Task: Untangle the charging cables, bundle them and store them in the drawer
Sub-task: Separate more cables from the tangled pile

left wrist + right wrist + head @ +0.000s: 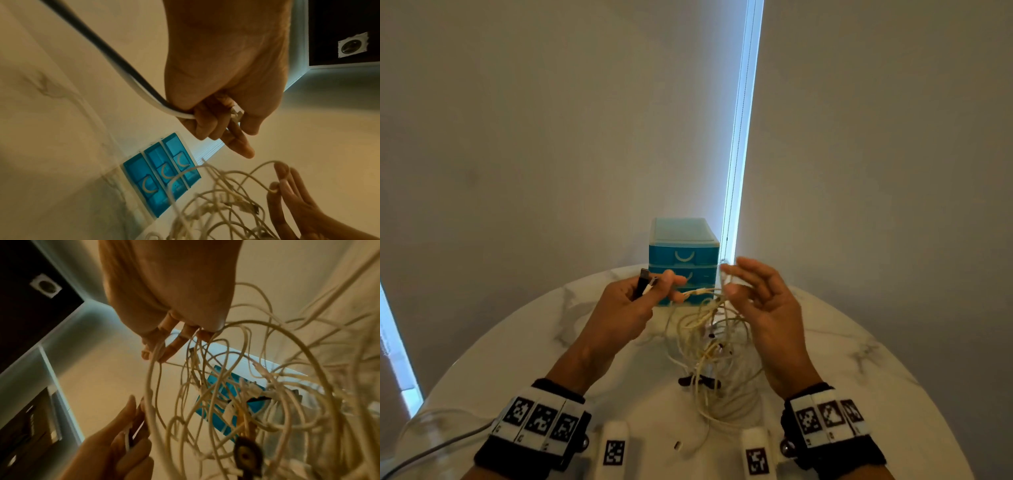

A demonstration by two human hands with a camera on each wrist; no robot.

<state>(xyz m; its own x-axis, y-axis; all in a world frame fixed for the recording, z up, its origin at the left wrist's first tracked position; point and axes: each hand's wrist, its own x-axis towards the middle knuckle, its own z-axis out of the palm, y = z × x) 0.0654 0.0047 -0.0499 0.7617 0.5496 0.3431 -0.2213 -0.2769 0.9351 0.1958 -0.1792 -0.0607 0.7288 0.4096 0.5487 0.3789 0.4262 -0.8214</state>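
Observation:
A tangle of white charging cables (709,342) hangs between my hands above the marble table (859,359), its lower loops lying on the top. My left hand (662,286) grips a black USB plug (643,283) and a white plug, its fingers curled round them (216,123). My right hand (729,282) pinches one cable loop between thumb and finger (274,189), the other fingers spread. A black strap (698,382) sits low in the tangle (226,394). Behind my hands stands the blue three-drawer unit (683,257), all its drawers closed (162,178).
The drawer unit stands at the table's far edge against the blinds. A loose white plug (677,445) lies near the front edge. A grey cable (438,445) trails off the front left of the table. A bright window gap (741,137) runs up behind the drawers.

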